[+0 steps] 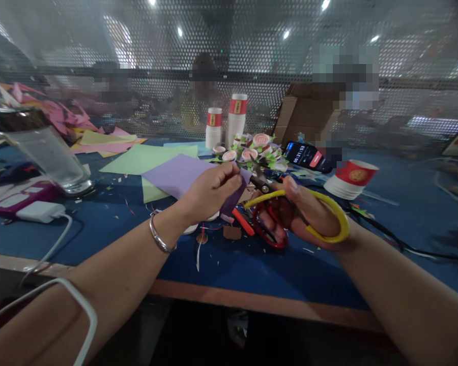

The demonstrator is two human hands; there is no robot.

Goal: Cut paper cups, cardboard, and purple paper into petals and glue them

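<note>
My left hand (209,190) is closed on a sheet of purple paper (177,173), thumb and fingers pinching its right end. My right hand (315,211) grips a pair of scissors (264,186) with dark blades and red and yellow loops around the fingers. The blades are parted and point up at the paper's right edge; I cannot tell whether they touch it. Below the hands lie a red-orange strip (243,221) and a small brown piece (232,232). A green sheet (145,160) lies partly under the purple one.
Paper-cup stacks (213,132) and several small round decorated pieces (249,154) stand ahead. At right are a phone (307,156) and a red-and-white cup (351,179). A glass (57,157), a white charger (40,211) and its cable are at left. Paper scraps litter the blue table (290,277).
</note>
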